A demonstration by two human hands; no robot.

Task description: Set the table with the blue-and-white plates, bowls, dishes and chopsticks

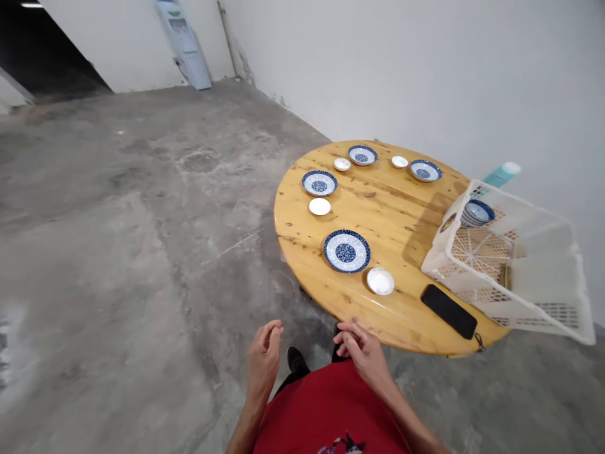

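My left hand [265, 352] hangs in front of my body over the floor, its fingers loosely bent with nothing in them. Close to the near edge of the round wooden table [378, 221] is my right hand [360, 350], also without anything in it, fingers slightly curled and apart. The nearest plate is a blue-and-white plate [346, 251], with a small white dish [380, 281] to its right. Farther round the rim lie another patterned plate [319, 183], a white saucer [320, 206], a back plate [363, 156], a right-hand plate [426, 170] and two more small dishes [342, 164].
A white plastic crate [529, 302] stands on the table's right side, with stacked bowls [477, 213] inside. Behind it rises a light-blue cylinder [501, 174]. A black phone [449, 310] lies near the front edge. A water dispenser [186, 47] stands by the far wall.
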